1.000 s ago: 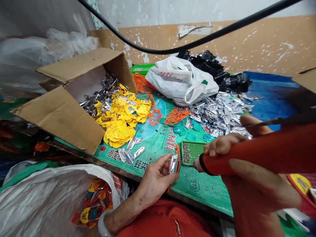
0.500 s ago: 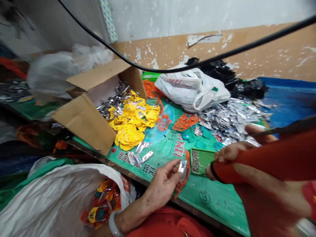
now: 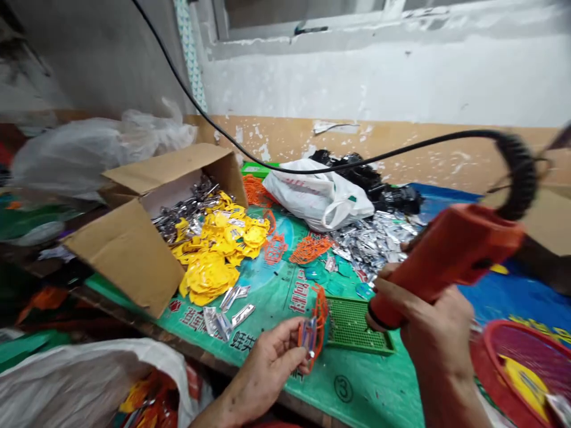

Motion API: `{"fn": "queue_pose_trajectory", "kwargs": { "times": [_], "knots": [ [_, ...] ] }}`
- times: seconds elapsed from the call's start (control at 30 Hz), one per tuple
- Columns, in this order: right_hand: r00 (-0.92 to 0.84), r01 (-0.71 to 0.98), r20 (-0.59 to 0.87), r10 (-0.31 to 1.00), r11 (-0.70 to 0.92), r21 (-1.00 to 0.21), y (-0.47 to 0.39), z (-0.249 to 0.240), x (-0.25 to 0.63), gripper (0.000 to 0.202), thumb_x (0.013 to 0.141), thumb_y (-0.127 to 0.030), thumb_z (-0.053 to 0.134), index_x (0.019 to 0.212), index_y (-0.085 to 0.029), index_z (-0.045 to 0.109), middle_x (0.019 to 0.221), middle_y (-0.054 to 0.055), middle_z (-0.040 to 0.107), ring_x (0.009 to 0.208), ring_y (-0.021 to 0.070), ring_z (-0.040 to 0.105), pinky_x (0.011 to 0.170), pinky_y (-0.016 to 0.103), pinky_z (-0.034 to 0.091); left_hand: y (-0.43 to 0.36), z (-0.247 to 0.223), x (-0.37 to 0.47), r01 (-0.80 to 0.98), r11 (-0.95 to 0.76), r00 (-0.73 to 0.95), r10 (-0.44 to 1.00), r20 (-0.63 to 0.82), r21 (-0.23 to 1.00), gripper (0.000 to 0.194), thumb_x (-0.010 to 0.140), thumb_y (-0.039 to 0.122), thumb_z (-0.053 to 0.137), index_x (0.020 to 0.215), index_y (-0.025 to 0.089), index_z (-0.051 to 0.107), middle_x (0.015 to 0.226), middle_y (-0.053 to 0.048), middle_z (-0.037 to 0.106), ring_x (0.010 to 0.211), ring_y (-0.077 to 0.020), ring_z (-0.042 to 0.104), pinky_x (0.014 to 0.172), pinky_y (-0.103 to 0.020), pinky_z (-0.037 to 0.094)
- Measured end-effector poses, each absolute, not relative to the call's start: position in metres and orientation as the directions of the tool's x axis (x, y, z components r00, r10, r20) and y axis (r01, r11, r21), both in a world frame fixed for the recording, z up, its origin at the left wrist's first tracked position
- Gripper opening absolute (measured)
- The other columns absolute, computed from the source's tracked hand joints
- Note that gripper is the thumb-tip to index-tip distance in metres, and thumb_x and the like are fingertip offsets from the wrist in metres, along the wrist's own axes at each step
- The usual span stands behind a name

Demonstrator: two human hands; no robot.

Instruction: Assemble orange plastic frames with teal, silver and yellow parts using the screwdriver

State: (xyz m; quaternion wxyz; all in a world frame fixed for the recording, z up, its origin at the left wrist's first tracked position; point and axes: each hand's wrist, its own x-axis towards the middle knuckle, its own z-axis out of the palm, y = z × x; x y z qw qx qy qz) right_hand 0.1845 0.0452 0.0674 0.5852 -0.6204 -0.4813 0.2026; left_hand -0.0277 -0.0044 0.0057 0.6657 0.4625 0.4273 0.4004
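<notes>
My left hand [image 3: 266, 366] pinches a small orange plastic piece with a metal clip [image 3: 313, 330] just above the table's front edge. My right hand [image 3: 435, 336] grips an orange electric screwdriver [image 3: 446, 258], its nose pointing down-left near a green screw tray [image 3: 352, 325]. A black cable [image 3: 339, 166] runs from the tool's back up across the view. Loose metal clips [image 3: 225, 315] lie left of my left hand.
An open cardboard box [image 3: 134, 238] spills yellow tags [image 3: 214, 261] and metal parts. Behind are orange parts [image 3: 307, 249], a white bag [image 3: 319, 199], a silver clip pile [image 3: 375, 238] and black parts [image 3: 370, 178]. A red basket [image 3: 526, 362] sits right; a plastic bag [image 3: 80, 386] hangs lower left.
The view tilted up. My right hand raised the screwdriver and pulled it right, away from the green tray. My left hand stays at the table edge with the orange piece.
</notes>
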Motion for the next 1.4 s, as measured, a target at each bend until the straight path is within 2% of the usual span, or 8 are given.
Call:
{"fn": "queue_pose_trajectory", "kwargs": {
  "times": [0.23, 0.4, 0.5, 0.63, 0.73, 0.83, 1.03, 1.4],
  "knots": [
    [0.502, 0.296, 0.308, 0.808, 0.174, -0.939, 0.045, 0.073, 0.195, 0.049, 0.066, -0.042, 0.078, 0.106, -0.019, 0.062, 0.087, 0.003, 0.066, 0.07, 0.0207, 0.061, 0.061, 0.036, 0.05, -0.004, 0.006, -0.027, -0.079, 0.221, 0.293, 0.937, -0.189, 0.972, 0.036, 0.082, 0.038, 0.065, 0.111, 0.017, 0.067, 0.071, 0.002, 0.061, 0.062, -0.0118, 0.056, 0.062, -0.024, 0.047],
    [0.55, 0.551, 0.64, 0.537, 0.342, -0.761, 0.028, 0.06, 0.184, 0.076, 0.072, -0.025, 0.076, 0.139, -0.026, 0.041, 0.13, 0.012, 0.048, 0.117, 0.0326, 0.052, 0.093, 0.051, 0.046, -0.004, 0.003, -0.026, -0.036, 0.218, 0.248, 0.947, -0.202, 0.975, 0.046, 0.083, 0.045, 0.062, 0.115, 0.012, 0.063, 0.061, 0.005, 0.057, 0.05, -0.01, 0.053, 0.057, -0.024, 0.046],
    [0.349, 0.635, 0.718, 0.603, 0.411, -0.654, 0.014, 0.043, 0.172, 0.059, 0.077, -0.023, 0.071, 0.132, -0.026, 0.05, 0.12, 0.012, 0.053, 0.108, 0.0285, 0.056, 0.084, 0.046, 0.051, -0.004, 0.006, -0.025, -0.047, 0.227, 0.249, 0.946, -0.209, 0.973, 0.047, 0.084, 0.046, 0.06, 0.115, 0.011, 0.062, 0.058, 0.006, 0.055, 0.047, -0.0101, 0.053, 0.055, -0.024, 0.047],
    [0.106, 0.431, 0.387, 0.916, 0.309, -0.848, 0.008, 0.021, 0.156, 0.045, 0.084, -0.037, 0.063, 0.125, -0.02, 0.055, 0.114, 0.013, 0.059, 0.077, 0.0184, 0.061, 0.053, 0.031, 0.052, -0.007, 0.013, -0.024, -0.042, 0.239, 0.26, 0.94, -0.22, 0.97, 0.049, 0.086, 0.046, 0.059, 0.119, 0.01, 0.062, 0.057, 0.005, 0.057, 0.047, -0.0104, 0.054, 0.053, -0.023, 0.046],
    [0.041, 0.24, 0.107, 0.993, 0.094, -0.966, 0.012, 0.017, 0.151, 0.065, 0.081, -0.047, 0.065, 0.136, -0.017, 0.047, 0.118, 0.015, 0.061, 0.073, 0.0169, 0.062, 0.059, 0.034, 0.053, -0.01, 0.018, -0.025, -0.009, 0.235, 0.298, 0.929, -0.222, 0.972, 0.049, 0.091, 0.045, 0.052, 0.124, 0.011, 0.061, 0.051, 0.004, 0.058, 0.046, -0.0109, 0.056, 0.056, -0.023, 0.046],
    [-0.02, 0.091, -0.042, 0.999, -0.04, -0.995, 0.017, 0.02, 0.151, 0.074, 0.078, -0.049, 0.067, 0.138, -0.015, 0.044, 0.114, 0.014, 0.065, 0.074, 0.0167, 0.063, 0.064, 0.034, 0.053, -0.013, 0.021, -0.027, -0.02, 0.254, 0.334, 0.913, -0.233, 0.967, 0.048, 0.092, 0.045, 0.05, 0.126, 0.013, 0.06, 0.05, 0.004, 0.059, 0.045, -0.0106, 0.056, 0.055, -0.022, 0.045],
    [-0.067, 0.01, -0.139, 0.988, -0.139, -0.99, 0.018, 0.021, 0.152, 0.067, 0.075, -0.047, 0.07, 0.13, -0.015, 0.052, 0.113, 0.013, 0.067, 0.069, 0.0152, 0.063, 0.048, 0.025, 0.042, -0.015, 0.022, -0.027, -0.066, 0.311, 0.366, 0.892, -0.267, 0.948, 0.05, 0.09, 0.047, 0.053, 0.126, 0.014, 0.06, 0.048, 0.005, 0.057, 0.041, -0.0101, 0.053, 0.049, -0.021, 0.045],
    [-0.168, -0.066, -0.232, 0.958, -0.246, -0.967, 0.024, 0.018, 0.159, 0.075, 0.069, -0.04, 0.078, 0.134, -0.015, 0.05, 0.107, 0.013, 0.07, 0.066, 0.0149, 0.063, 0.044, 0.023, 0.042, -0.014, 0.031, -0.027, 0.037, 0.302, 0.353, 0.888, -0.295, 0.953, 0.046, 0.09, 0.042, 0.05, 0.123, 0.014, 0.064, 0.048, 0.004, 0.053, 0.041, -0.0097, 0.048, 0.045, -0.02, 0.041]
  ]
}}
